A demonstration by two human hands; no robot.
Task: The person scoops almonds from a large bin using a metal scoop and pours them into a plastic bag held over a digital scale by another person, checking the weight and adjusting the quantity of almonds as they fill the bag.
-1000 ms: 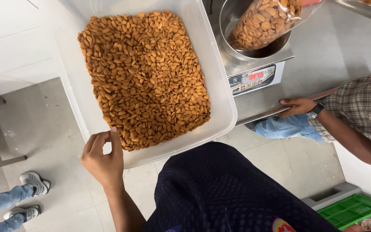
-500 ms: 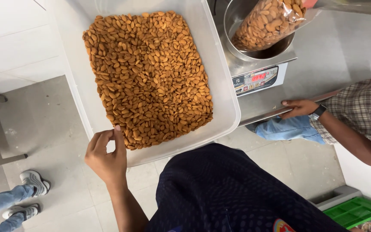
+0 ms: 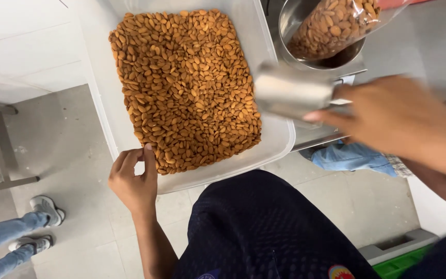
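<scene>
Two hands – left hand [image 3: 132, 183] pinching one almond tub [image 3: 280, 139], right hand [image 3: 393, 116] gripping one scoop [image 3: 291, 92]

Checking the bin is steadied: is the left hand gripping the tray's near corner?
Yes, the left hand clasps the near corner rim of the white tray of almonds.

There is only one view, from a camera on the person's head, so no part of the scene is shared with a second view. It looks steeply down, past the dark blue clothing to the floor. The left hand [image 3: 132, 183] is near, at the bottom left, below the clear plastic tub of brown almonds [image 3: 280, 142]. The right hand [image 3: 396, 116] is very close to the lens and blurred; it seems to hold a shiny metal scoop [image 3: 292, 93].
</scene>
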